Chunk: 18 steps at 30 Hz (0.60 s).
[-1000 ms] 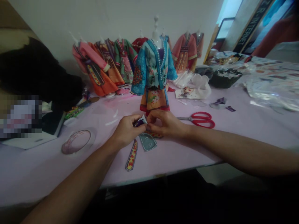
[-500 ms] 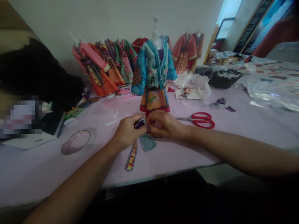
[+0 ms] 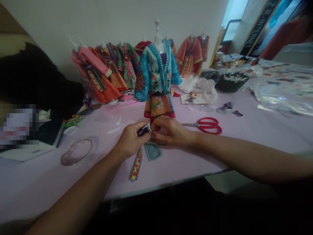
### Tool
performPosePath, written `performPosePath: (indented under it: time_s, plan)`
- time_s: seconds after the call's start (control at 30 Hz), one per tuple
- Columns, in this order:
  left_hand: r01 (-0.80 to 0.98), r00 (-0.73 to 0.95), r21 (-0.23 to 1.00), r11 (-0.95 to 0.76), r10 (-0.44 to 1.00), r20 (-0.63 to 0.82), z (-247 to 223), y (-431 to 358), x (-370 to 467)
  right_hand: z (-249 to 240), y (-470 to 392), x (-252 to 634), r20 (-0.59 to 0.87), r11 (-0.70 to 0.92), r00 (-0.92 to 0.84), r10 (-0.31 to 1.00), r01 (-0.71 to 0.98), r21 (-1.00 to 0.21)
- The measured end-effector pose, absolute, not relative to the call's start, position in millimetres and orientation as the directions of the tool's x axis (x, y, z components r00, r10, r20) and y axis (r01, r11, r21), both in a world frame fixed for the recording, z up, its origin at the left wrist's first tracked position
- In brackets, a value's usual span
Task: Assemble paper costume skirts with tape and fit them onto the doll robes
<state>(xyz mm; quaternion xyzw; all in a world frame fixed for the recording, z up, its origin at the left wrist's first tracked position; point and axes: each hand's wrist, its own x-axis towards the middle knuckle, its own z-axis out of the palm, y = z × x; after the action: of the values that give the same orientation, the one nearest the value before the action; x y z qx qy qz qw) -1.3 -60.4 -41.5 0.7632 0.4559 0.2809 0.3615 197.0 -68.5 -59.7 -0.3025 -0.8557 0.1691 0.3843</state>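
My left hand is closed on a small purple piece with a white edge, held between thumb and fingers. Close against it, my right hand has its thumb and fingers pinched together at the white edge; the fingertips hide what they grip. Just behind both hands stands a small dress form in a blue robe with beaded trim and an orange skirt. In front of the hands lie a teal beaded patch and a yellow-and-red beaded strip. Some patterned material shows partly under my right hand.
Red-handled scissors lie right of my right hand. A ring-shaped roll is at left. Several small dressed forms line the wall. Purple scraps, a dark bowl and plastic sheets are at right.
The whole view has shifted slightly, so things appear a little further left. My hands keep nearly the same pose on the purple piece, whose white edge shows a bit more.
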Motion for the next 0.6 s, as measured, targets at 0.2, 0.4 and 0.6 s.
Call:
performPosePath:
  time_s: [0.2, 0.4, 0.6]
  plan:
    - [0.531, 0.428, 0.766, -0.362, 0.895, 0.127, -43.0, -60.8, -1.6, -61.3, -66.6, 196.6, 0.547, 0.756, -0.525, 0.652, 0.395, -0.522]
    - [0.483, 0.446, 0.816, -0.318, 0.891, 0.084, -39.4, -61.6, -1.4, -60.2, -69.5, 194.7, 0.483, 0.653, -0.464, 0.743, 0.345, -0.674]
    - [0.394, 0.467, 0.872, -0.291, 0.880, 0.083, -40.0, -59.9, 0.3, -57.5, -69.7, 192.6, 0.316, 0.430, -0.449, 0.836, 0.176, -0.886]
